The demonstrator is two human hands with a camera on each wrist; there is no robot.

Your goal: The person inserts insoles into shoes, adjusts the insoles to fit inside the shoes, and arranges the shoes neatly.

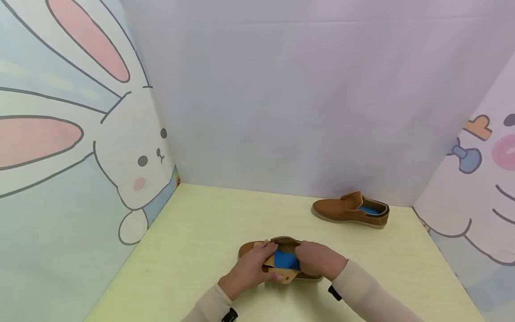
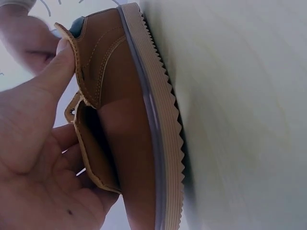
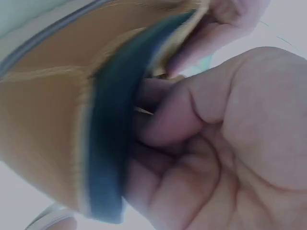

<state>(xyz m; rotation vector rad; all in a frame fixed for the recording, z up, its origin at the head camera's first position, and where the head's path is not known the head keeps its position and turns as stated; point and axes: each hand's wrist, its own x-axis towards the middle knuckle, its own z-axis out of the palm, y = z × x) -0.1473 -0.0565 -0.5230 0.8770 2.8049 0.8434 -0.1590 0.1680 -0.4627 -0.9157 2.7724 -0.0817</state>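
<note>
A brown leather shoe (image 2: 127, 115) with a ridged pale sole sits upright on the table, toe to the left in the head view. Its side flaps are spread, baring a blue insole (image 1: 284, 259). My left hand (image 1: 250, 267) grips the front of the opening, thumb on the near flap (image 1: 286, 276) and fingers across by the tongue. At the heel end, my right hand (image 1: 319, 260) has curled fingers tucked inside the shoe, beside the dark heel lining (image 3: 112, 120). The fingertips are hidden in there, and I cannot tell whether they pinch anything.
A matching brown shoe (image 1: 342, 210) with a blue insole stands farther back to the right, near the back wall (image 1: 273, 112). The pale yellow table (image 1: 193, 232) is flanked by side walls printed with cartoon animals, a rabbit (image 1: 128, 152) on the left.
</note>
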